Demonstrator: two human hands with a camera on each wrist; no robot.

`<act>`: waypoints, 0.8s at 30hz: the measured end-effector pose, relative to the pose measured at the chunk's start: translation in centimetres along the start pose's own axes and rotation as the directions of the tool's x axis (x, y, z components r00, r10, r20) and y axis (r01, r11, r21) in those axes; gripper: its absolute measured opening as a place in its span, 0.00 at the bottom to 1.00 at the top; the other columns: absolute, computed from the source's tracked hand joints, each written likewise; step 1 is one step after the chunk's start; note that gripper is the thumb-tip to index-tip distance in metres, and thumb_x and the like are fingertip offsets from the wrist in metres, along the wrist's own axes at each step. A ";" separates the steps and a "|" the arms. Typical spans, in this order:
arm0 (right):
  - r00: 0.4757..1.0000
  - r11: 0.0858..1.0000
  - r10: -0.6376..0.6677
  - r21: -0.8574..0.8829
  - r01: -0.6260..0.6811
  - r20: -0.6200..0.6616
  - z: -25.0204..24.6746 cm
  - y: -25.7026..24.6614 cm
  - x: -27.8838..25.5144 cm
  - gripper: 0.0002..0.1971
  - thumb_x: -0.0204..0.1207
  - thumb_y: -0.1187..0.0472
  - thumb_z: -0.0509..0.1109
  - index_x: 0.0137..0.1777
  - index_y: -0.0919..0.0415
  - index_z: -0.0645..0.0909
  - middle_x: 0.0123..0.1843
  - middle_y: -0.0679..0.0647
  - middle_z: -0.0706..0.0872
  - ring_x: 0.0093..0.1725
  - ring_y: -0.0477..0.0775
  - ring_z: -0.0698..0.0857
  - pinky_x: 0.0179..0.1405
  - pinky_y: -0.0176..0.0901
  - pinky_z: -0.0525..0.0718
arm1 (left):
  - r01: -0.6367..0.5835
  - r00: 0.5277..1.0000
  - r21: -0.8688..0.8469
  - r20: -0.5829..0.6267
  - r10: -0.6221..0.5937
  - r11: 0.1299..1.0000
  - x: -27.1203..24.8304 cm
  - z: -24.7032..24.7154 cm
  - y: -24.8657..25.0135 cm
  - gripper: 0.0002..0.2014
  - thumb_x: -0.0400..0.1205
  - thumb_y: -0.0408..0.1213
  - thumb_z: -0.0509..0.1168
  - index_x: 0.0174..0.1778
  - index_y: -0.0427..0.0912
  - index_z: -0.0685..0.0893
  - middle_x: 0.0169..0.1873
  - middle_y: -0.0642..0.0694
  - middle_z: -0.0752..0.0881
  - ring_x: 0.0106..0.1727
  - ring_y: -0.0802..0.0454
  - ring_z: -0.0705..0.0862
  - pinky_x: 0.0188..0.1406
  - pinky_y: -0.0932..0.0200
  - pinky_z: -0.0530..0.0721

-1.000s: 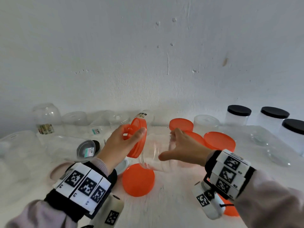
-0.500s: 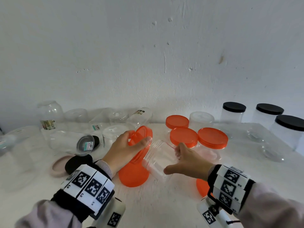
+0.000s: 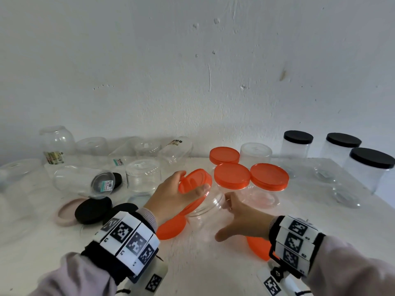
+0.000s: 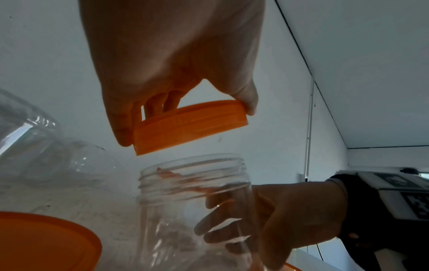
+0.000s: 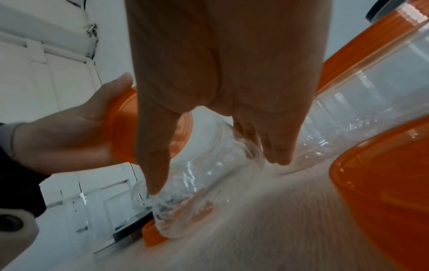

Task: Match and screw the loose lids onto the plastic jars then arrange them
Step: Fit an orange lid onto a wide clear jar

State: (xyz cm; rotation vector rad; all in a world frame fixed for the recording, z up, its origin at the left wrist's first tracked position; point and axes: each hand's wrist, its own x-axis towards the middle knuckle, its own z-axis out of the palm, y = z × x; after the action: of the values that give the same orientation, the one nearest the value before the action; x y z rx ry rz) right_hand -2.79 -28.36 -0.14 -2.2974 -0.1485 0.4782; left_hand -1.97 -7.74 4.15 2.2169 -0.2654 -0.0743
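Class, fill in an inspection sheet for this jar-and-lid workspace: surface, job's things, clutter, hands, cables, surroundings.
Surface: white tabletop.
Job's things: clear plastic jar, open; round orange plastic lid just above its mouth, tilted, not on.
Clutter: loose orange lids, black lids, lidless clear jars, three black-lidded jars.
Hands: left hand grips the lid; right hand holds the jar.
Cables: nothing seen.
Surroundings: white scuffed wall.
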 end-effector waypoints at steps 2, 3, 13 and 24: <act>1.000 1.000 -0.013 -0.004 0.013 0.019 0.1 0.1 -0.1 0.55 0.58 0.52 0.85 0.78 0.52 0.51 0.77 0.48 0.68 0.71 0.51 0.72 0.74 0.48 0.71 | -0.015 0.999 0.035 0.028 0.014 0.999 0.1 0.4 0.2 0.57 0.57 0.74 0.61 0.82 0.49 0.59 0.78 0.51 0.68 0.75 0.53 0.70 0.63 0.61 0.68; 0.999 1.000 -0.030 -0.005 0.031 0.026 0.2 0.1 -0.1 0.57 0.58 0.53 0.86 0.80 0.51 0.49 0.78 0.47 0.67 0.74 0.52 0.70 0.75 0.49 0.69 | -0.026 0.999 0.064 0.048 0.023 0.998 0.1 0.6 0.4 0.58 0.57 0.74 0.62 0.82 0.48 0.58 0.78 0.51 0.67 0.76 0.53 0.69 0.63 0.62 0.67; 0.994 0.994 -0.104 -0.022 0.105 0.041 0.8 0.2 0.0 0.55 0.62 0.53 0.84 0.81 0.51 0.50 0.74 0.47 0.73 0.72 0.49 0.73 0.73 0.49 0.72 | -0.106 0.984 0.450 0.177 0.028 0.887 0.0 2.6 1.3 0.58 0.64 0.68 0.72 0.83 0.45 0.51 0.81 0.48 0.59 0.80 0.50 0.58 0.76 0.53 0.62; 0.999 0.998 -0.045 -0.042 0.046 0.031 0.5 0.0 -0.1 0.55 0.60 0.52 0.85 0.81 0.53 0.52 0.74 0.47 0.73 0.71 0.49 0.72 0.70 0.45 0.73 | -0.096 0.972 0.350 0.236 0.012 0.932 0.2 2.8 0.4 0.63 0.63 0.67 0.74 0.84 0.50 0.40 0.84 0.50 0.50 0.83 0.52 0.52 0.79 0.52 0.57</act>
State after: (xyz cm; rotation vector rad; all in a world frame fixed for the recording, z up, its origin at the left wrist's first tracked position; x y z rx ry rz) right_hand -3.11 -28.05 -0.48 -2.3238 -0.2270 0.4901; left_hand -2.22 -10.23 2.78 2.5659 -0.5025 -0.2736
